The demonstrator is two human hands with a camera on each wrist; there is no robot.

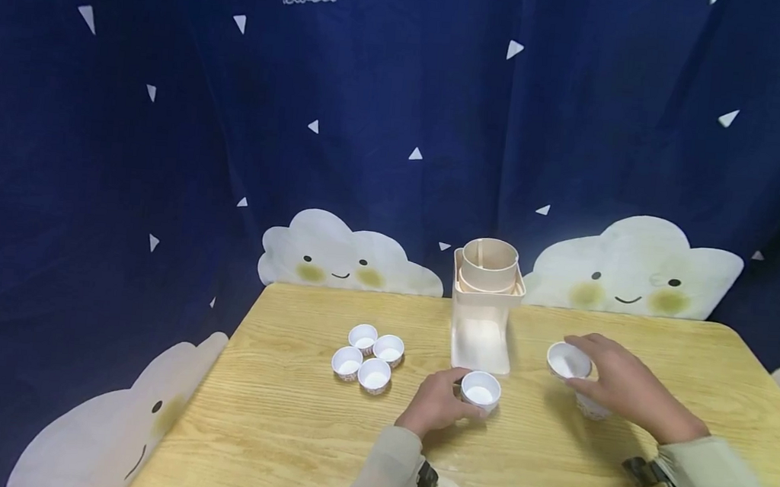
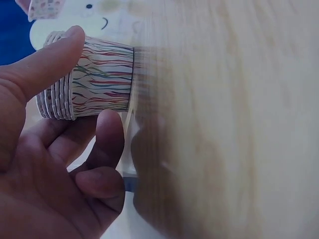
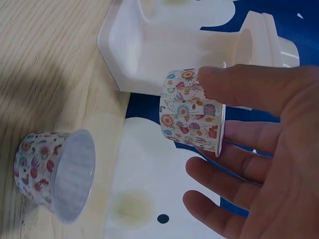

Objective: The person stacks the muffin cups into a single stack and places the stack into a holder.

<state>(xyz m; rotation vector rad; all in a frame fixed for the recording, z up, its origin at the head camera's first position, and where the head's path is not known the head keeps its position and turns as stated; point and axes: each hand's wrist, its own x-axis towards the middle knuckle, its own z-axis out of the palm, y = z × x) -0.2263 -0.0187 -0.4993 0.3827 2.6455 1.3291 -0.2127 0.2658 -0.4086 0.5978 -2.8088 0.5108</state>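
On the table, my left hand (image 1: 438, 402) grips a stack of nested paper baking cups (image 1: 480, 390) between thumb and fingers. The left wrist view shows the stack (image 2: 102, 77) lying across that picture, with wavy coloured stripes on its outer cup and several rims pressed together. My right hand (image 1: 619, 388) pinches a flower-printed paper baking cup (image 3: 192, 107) near its rim, thumb on one side and fingers on the other, raised above the table. Below it, a second flower-printed cup (image 3: 37, 167) stands on the tabletop, partly hidden by the right hand in the head view.
A cream plastic stand with a round tube on top (image 1: 485, 297) stands at the table's back, beyond the left hand. Several white-lined cups (image 1: 374, 376) sit grouped to the left on the wooden table (image 1: 265, 432). A dark blue curtain (image 1: 375, 82) hangs behind.
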